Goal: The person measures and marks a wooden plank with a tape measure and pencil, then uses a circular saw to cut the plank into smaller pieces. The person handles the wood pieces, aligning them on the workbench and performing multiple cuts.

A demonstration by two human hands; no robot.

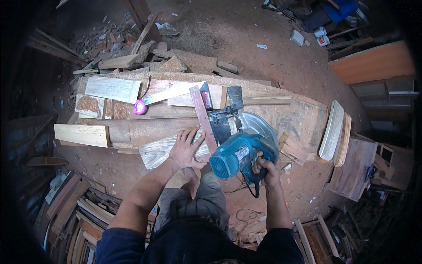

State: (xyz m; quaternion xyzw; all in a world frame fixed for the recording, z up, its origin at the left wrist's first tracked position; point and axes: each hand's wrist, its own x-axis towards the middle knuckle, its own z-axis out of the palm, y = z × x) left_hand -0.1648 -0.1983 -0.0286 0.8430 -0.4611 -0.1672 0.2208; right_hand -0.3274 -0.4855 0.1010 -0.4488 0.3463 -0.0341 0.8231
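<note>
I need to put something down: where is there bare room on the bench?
Right of the saw: a dusty patch of bench, bordered by the long strip, offcuts and pale board. Crowded: left of the saw, with the tape measure, and the left hand on the grey plank.

The grey-grained flat wooden board is partly hidden by the bare left hand; at six o'clock, the dark-blue cloth shirt is cut off.

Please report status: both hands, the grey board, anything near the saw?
Left hand spread on grey board. Right hand gripping saw. Reddish strip between left hand and saw.
</note>
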